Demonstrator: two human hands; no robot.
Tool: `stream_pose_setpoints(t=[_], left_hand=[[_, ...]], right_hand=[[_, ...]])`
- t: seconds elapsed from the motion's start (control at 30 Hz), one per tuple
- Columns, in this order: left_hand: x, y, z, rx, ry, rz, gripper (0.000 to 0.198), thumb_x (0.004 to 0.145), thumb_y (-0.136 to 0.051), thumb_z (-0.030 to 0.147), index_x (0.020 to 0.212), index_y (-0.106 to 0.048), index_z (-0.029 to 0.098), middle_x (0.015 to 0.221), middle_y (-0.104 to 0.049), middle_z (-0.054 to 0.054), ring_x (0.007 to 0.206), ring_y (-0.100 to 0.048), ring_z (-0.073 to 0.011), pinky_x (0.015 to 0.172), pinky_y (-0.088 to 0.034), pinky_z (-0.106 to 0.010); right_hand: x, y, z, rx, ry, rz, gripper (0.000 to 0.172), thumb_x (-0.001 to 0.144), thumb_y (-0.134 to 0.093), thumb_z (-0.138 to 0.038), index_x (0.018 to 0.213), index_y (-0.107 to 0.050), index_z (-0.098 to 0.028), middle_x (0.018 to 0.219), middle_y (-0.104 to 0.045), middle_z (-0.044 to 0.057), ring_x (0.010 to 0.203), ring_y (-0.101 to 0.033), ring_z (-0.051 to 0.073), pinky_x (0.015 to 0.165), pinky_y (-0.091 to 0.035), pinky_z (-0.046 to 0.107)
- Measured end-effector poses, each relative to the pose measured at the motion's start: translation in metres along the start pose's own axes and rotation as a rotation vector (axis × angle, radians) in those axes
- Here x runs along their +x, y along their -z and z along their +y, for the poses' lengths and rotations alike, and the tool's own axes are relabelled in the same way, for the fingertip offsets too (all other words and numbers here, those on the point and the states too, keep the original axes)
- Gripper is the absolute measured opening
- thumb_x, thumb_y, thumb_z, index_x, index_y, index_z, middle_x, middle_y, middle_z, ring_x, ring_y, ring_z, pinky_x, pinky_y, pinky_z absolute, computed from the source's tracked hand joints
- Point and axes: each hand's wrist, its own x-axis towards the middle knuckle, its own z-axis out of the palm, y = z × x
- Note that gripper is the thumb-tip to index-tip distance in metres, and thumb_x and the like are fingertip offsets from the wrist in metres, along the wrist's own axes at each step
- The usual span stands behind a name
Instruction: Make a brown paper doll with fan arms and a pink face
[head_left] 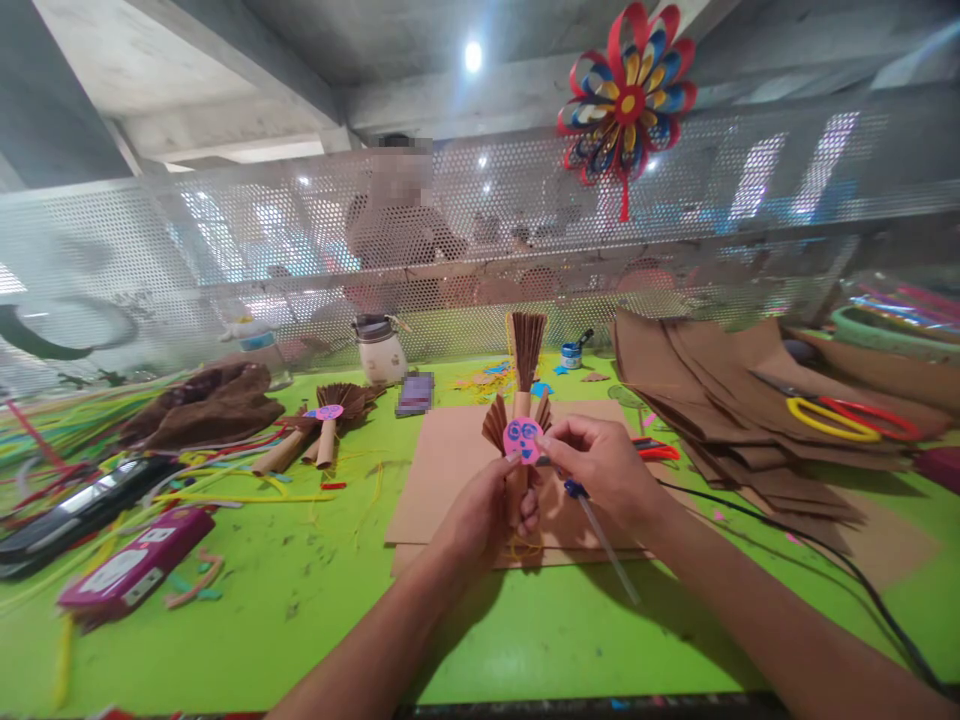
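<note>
My left hand [487, 510] is closed around the lower stem of a brown pleated-paper figure [523, 400] with a pink round face, holding it upright over a brown cardboard sheet [442, 460]. My right hand [604, 465] is closed on a pen [600, 530] with a blue grip, its tip at the right edge of the pink face. The pen's clear barrel points back toward me. A similar finished paper figure [326, 425] lies on the green table [315, 600] to the left.
A stack of brown paper sheets [720, 390] with red and yellow scissors [847, 415] lies at the right. A black cable [825, 560] runs across the right. A pink box [135, 565], a stapler [82, 510], paper strips and a jar [379, 350] lie left. A person sits behind the mesh screen.
</note>
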Motion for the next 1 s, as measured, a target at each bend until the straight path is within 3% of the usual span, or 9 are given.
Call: stream_pose_setpoints(t=[0.33, 1.0], left_hand=[[0.001, -0.006, 0.0034, -0.049, 0.033, 0.045, 0.04, 0.08, -0.043, 0.052, 0.072, -0.054, 0.014, 0.047, -0.044, 0.002, 0.04, -0.04, -0.009, 0.042, -0.031, -0.021], [0.0011, -0.0031, 0.0027, -0.013, 0.032, 0.002, 0.043, 0.083, -0.038, 0.052, 0.07, -0.053, 0.014, 0.047, -0.041, 0.002, 0.039, -0.038, -0.0084, 0.041, -0.028, -0.02]], right_hand=[[-0.0009, -0.0003, 0.0027, 0.017, -0.032, -0.004, 0.03, 0.071, -0.062, -0.043, 0.066, -0.062, -0.013, 0.057, -0.052, -0.001, 0.05, -0.04, 0.009, 0.046, -0.033, 0.022], [-0.0015, -0.0032, 0.0085, 0.004, -0.036, 0.05, 0.035, 0.07, -0.063, -0.047, 0.069, -0.063, -0.012, 0.055, -0.052, 0.0, 0.048, -0.04, 0.009, 0.043, -0.032, 0.021]])
